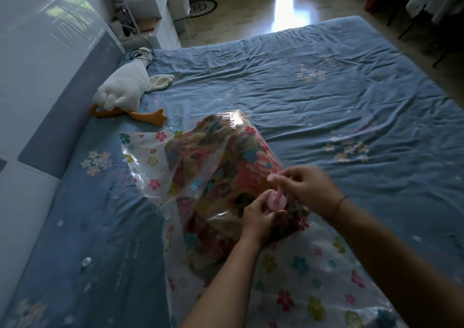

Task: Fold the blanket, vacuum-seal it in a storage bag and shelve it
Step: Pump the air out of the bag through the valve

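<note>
The blanket [226, 167], a bulky fold of red, pink and teal flowers, sits inside the clear storage bag [143, 157] printed with small coloured blossoms, and the bag lies wrinkled on the blue bed sheet [301, 76] near the person, its slack end spread flat toward the camera. On top of the bundle the left hand [256, 219] curls its fingers round the round base of a pink pump [276, 201], while the right hand [308, 189], slightly blurred, pinches the top of its thin stem. The sheet bears the words "SLEEP WELL" left of the bag.
</note>
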### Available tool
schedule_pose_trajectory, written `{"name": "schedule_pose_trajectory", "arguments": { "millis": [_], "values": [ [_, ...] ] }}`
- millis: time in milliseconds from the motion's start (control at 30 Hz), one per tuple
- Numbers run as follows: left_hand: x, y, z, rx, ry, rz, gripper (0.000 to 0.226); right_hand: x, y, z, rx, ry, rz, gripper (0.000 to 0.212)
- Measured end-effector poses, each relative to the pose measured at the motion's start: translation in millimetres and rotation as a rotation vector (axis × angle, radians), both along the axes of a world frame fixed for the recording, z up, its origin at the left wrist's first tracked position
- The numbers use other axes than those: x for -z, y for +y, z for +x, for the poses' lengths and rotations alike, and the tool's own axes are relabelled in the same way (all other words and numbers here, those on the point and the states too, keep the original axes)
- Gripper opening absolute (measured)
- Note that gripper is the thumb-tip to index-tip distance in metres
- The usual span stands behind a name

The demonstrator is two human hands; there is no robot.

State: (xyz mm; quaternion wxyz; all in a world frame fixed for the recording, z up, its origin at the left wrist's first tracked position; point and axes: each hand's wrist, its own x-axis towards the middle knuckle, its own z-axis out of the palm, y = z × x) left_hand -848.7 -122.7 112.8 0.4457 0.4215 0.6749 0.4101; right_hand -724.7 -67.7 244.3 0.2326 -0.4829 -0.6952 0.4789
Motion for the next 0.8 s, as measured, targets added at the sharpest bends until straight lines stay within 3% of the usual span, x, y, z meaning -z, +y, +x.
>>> {"name": "schedule_pose_trajectory", "arguments": {
  "millis": [67, 133, 267, 333, 400, 533, 600, 733, 800],
  "values": [
    [-1, 1, -1, 0.015, 0.01, 0.002, 0.054, -31, -1, 9, 0.03, 0.243, 0.014, 0.011],
    [1, 0, 1, 0.018, 0.013, 0.0, 0.054, -26, -7, 12, 0.058, 0.288, -0.006, 0.016],
    [6, -6, 9, 0.045, 0.033, -0.002, 0.053, 43, -20, 7, 0.029, -0.136, -0.142, 0.022],
    [7, -8, 11, 0.031, 0.041, 0.019, 0.052, 50, -17, 5, 0.031, -0.178, -0.181, 0.026],
    [6, -5, 8, 0.005, 0.007, 0.02, 0.055, 23, -14, 6, 0.045, -0.054, -0.152, 0.024],
    [4, -1, 4, 0.022, 0.024, 0.01, 0.053, -39, -13, 22, 0.077, 0.395, -0.108, 0.021],
    [6, -3, 7, 0.015, 0.006, 0.01, 0.052, -23, -17, 20, 0.094, 0.295, -0.09, 0.021],
    [10, -8, 12, 0.014, 0.03, 0.008, 0.051, 47, -23, 5, 0.025, -0.156, -0.166, 0.018],
    [8, -10, 10, 0.007, 0.023, 0.004, 0.052, 48, -18, 0, 0.035, -0.155, -0.19, 0.022]
  ]
}}
